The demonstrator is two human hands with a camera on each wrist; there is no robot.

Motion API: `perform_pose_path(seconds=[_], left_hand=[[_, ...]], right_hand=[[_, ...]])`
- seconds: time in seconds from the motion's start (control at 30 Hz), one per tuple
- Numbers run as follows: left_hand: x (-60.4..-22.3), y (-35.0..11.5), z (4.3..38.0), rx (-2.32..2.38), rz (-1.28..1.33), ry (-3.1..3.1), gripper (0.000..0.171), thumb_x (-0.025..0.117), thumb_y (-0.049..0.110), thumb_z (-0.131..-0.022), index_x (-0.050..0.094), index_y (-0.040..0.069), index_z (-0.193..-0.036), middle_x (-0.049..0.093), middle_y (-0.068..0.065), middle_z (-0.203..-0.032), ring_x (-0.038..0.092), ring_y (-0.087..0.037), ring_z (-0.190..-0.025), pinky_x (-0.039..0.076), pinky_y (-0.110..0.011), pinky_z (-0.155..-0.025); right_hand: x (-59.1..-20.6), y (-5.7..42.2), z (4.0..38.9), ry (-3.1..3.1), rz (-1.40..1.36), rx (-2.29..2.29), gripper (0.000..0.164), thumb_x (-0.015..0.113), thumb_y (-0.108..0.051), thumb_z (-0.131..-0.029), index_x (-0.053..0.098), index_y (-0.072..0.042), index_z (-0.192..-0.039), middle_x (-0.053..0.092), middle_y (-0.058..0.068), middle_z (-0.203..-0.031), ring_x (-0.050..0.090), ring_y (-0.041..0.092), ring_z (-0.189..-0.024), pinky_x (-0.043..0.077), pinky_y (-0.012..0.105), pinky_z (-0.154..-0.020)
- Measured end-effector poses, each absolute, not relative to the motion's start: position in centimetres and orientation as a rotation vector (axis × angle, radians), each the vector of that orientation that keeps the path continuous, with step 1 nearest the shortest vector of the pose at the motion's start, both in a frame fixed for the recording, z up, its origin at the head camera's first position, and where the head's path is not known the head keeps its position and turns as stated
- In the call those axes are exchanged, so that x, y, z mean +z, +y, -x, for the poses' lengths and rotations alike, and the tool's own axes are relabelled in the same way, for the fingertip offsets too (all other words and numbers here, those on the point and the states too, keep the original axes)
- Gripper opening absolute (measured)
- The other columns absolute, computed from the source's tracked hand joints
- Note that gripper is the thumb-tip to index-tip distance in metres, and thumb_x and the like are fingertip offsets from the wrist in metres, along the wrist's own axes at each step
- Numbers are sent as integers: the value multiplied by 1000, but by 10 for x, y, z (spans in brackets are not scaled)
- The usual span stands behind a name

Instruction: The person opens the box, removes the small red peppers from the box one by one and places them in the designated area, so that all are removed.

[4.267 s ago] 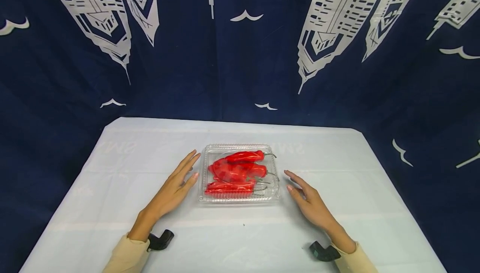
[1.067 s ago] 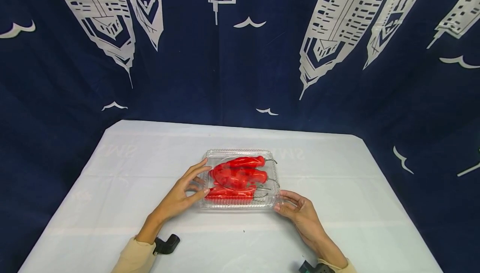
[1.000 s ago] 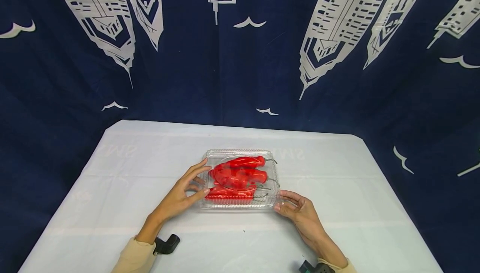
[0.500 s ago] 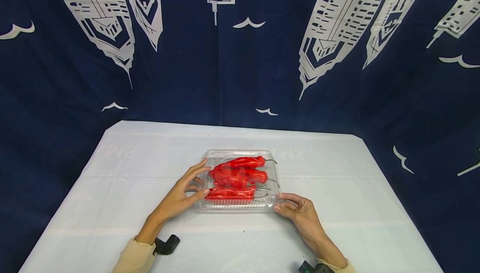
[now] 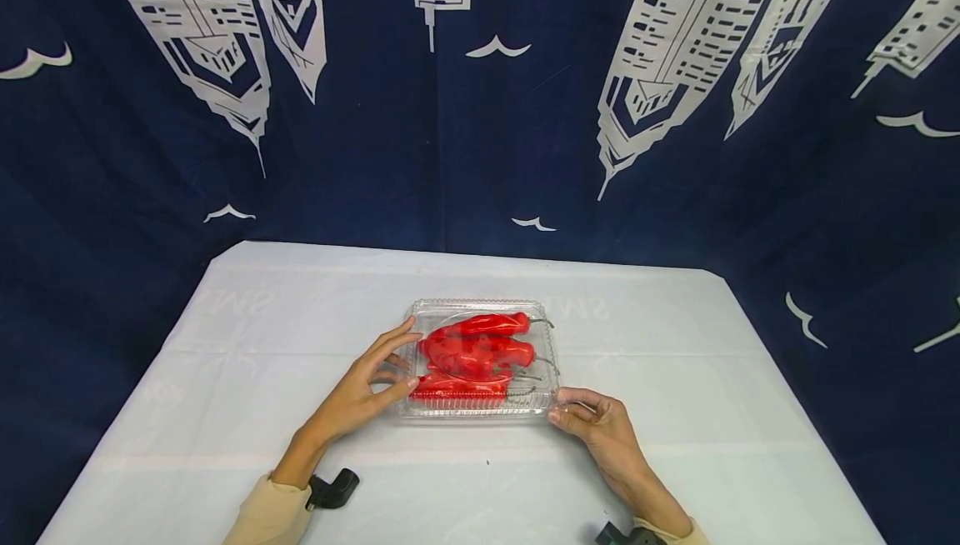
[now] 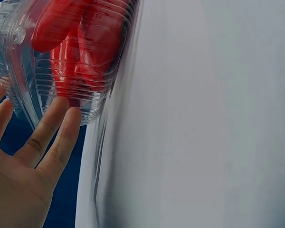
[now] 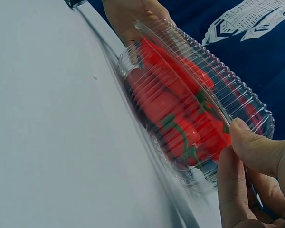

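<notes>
A clear plastic clamshell container (image 5: 480, 412) with ribbed sides sits on the table, its lid down. Inside it lie several red peppers (image 5: 472, 353) with thin green stems. At the container's left side is my left hand (image 5: 360, 391), its fingers spread and fairly straight. Fingertips (image 6: 61, 118) touch the ribbed wall in the left wrist view. My right hand (image 5: 607, 428) pinches the rim at the near right corner between thumb and fingers. The right wrist view shows that thumb (image 7: 249, 137) on the lid's edge, with the other fingers bent below it.
The white-covered table (image 5: 480, 495) extends around the container. Behind it hangs a dark blue curtain (image 5: 480, 137) with white building prints. Black wrist cameras sit on the left wrist (image 5: 333, 488) and the right wrist (image 5: 630, 533).
Earlier both hands stood apart from the container at its sides. They have since come to it, the right pinching its near corner. Over the last second the right fingers shift slightly towards that corner.
</notes>
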State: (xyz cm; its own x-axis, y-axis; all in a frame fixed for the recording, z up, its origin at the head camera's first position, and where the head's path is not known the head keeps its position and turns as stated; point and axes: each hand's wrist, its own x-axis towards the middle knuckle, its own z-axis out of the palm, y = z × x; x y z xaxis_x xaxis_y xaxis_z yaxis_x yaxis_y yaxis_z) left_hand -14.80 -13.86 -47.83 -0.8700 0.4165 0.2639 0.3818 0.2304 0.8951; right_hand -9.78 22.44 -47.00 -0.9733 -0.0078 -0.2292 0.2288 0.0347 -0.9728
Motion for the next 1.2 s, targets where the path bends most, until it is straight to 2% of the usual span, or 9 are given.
perform_pose_path(seconds=[0.6,0.9,1.07,1.2], left_hand=[[-479,-139,148,1774,-795,2434,62,70,17,-94,45,21,-150,25,1,-166,57,-27,-113,55,-34,-91],[-477,-139,146,1788,-817,2419,62,69,16,-94,44,17,-151,24,0,-166,57,-30,-114,56,-34,-91],[-476,-140,147,1790,-840,2418,63,70,15,-94,43,11,-151,24,-3,-166,58,-30,-114,56,-34,-90],[-477,-139,146,1789,-849,2408,64,69,15,-94,42,12,-152,22,-2,-166,57,-30,-114,56,-34,-90]], right_hand=[[-475,223,99,2164,-201,-2079,37,77,5,-81,62,15,-113,74,3,-90,70,9,-85,58,23,-80],[-478,221,97,2291,-158,-2068,28,79,3,-80,68,12,-104,71,10,-104,71,12,-88,59,23,-80],[-476,222,97,2283,-144,-2062,32,80,1,-79,67,13,-106,72,5,-101,71,11,-89,58,23,-80],[-472,227,96,2219,-147,-2050,36,79,0,-81,65,13,-111,71,4,-104,71,10,-92,58,23,-82]])
